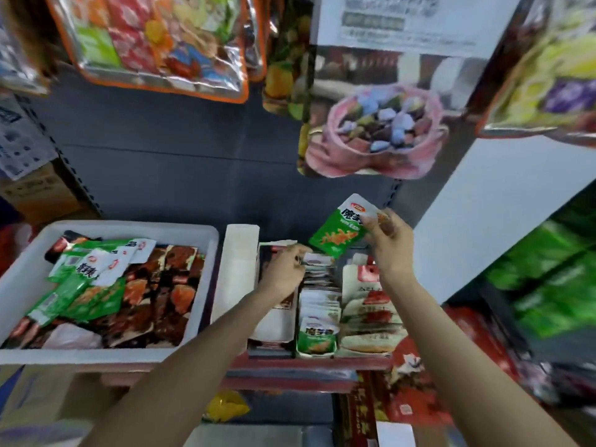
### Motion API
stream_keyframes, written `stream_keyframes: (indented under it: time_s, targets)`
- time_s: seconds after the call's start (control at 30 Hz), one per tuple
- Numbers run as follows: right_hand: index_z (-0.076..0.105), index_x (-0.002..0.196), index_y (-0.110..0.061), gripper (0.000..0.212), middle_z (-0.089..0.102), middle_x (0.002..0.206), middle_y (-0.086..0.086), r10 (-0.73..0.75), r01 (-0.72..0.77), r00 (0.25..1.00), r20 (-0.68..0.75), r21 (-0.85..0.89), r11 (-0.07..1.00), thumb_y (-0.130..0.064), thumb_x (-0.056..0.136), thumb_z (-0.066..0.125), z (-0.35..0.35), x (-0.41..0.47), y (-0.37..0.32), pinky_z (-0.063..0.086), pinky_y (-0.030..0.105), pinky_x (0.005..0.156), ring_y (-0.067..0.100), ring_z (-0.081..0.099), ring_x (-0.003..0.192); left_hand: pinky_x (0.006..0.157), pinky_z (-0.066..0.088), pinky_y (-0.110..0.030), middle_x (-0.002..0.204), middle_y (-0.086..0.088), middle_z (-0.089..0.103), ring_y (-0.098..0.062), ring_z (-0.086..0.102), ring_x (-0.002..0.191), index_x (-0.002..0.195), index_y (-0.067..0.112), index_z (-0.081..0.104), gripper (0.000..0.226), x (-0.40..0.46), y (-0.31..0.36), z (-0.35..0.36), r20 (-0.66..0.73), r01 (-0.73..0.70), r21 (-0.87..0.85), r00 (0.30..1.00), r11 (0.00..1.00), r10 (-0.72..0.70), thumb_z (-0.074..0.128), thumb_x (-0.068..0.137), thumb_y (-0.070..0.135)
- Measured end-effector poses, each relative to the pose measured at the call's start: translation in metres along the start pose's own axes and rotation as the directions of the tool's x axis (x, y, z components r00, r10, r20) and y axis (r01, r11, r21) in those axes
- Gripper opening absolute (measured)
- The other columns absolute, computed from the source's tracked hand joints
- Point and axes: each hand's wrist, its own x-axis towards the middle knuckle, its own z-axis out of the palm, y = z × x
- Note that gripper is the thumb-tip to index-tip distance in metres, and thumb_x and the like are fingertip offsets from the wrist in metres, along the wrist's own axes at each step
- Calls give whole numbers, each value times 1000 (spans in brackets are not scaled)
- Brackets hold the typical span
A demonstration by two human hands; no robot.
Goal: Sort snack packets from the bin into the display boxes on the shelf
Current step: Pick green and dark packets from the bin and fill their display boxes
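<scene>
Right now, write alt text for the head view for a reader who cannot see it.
The right hand pinches a green snack packet above a display box of upright matching packets, while the left hand reaches into that row. To the left, a white bin holds mixed green and dark red packets.

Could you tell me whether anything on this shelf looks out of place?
Nothing stands out. The right hand holds a green snack packet above the display box of matching packets; the white bin's mixed jumble awaits sorting.
</scene>
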Motion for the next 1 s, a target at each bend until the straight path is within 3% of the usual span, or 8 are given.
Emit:
stream_keyframes:
  time_s: [0.2, 0.3, 0.4, 0.53, 0.63, 0.77, 0.83, 1.0]
  targets:
    - [63, 77, -31, 27, 65, 76, -16, -114, 145, 975, 189, -157, 977, -7, 91, 59, -7, -2, 7, 47, 29, 75, 6, 60, 75, 91, 44, -30, 117, -8, 59, -18, 54, 98, 124, 6, 51, 36, -2, 4, 3, -9, 57, -89, 998, 994, -58, 48, 89, -5]
    - [66, 85, -20, 18, 67, 82, -13, -150, 175, 974, 168, -149, 973, -5, 91, 58, -8, -1, 4, 48, 19, 76, 2, 61, 79, 85, 41, -23, 113, 0, 59, -14, 54, 101, 114, 11, 58, 29, -3, 6, 2, 7, 44, -53, 999, 998, -43, 47, 91, -1]
    - [67, 90, -16, 12, 67, 85, -9, -174, 195, 975, 136, -162, 967, -8, 91, 58, -8, 4, 4, 49, 22, 77, 5, 62, 83, 89, 43, -24, 115, 1, 59, -15, 56, 103, 106, 17, 65, 30, -8, 3, 4, 1, 5, 7, 1000, 1000, -5, 45, 91, -1]
    - [69, 94, -8, 11, 66, 86, -5, -115, 215, 945, 305, -316, 924, -9, 92, 58, -4, 2, 16, 45, 18, 72, 9, 60, 81, 82, 38, -13, 110, 1, 53, -10, 53, 91, 110, 17, 66, 35, -11, 0, 2, -40, -46, 85, 998, 995, 49, 47, 89, -2]
    - [70, 94, -6, 11, 67, 87, -2, -70, 302, 897, 437, -490, 818, -7, 90, 60, -1, 0, 25, 45, 21, 74, 12, 61, 83, 85, 40, -14, 115, -2, 61, -10, 57, 99, 113, 14, 63, 34, -13, -1, -1, -47, -54, 68, 997, 996, 57, 49, 89, -3]
    - [70, 104, -10, 19, 71, 104, 5, 69, 374, 841, 537, -667, 645, -6, 91, 56, 11, 3, 30, 47, 26, 90, 22, 64, 98, 86, 39, -13, 115, -2, 62, -10, 56, 100, 115, 12, 62, 36, -15, 0, -4, -36, -62, 58, 997, 996, 64, 47, 87, -6]
    - [69, 103, -16, 22, 70, 102, 7, 80, 388, 841, 535, -699, 600, -7, 91, 53, 17, 4, 28, 51, 36, 85, 26, 64, 96, 85, 38, -11, 115, -2, 62, -8, 55, 100, 116, 11, 61, 37, -15, 0, -5, -37, -70, 45, 997, 997, 72, 47, 87, -7]
    - [66, 102, -20, 26, 66, 101, 13, 268, 420, 811, 520, -837, 350, -8, 93, 44, 24, 9, 34, 42, 32, 66, 34, 62, 92, 88, 42, -14, 114, -1, 64, -9, 57, 101, 116, 13, 61, 35, -16, -3, -8, -29, -77, 49, 997, 996, 78, 47, 89, -4]
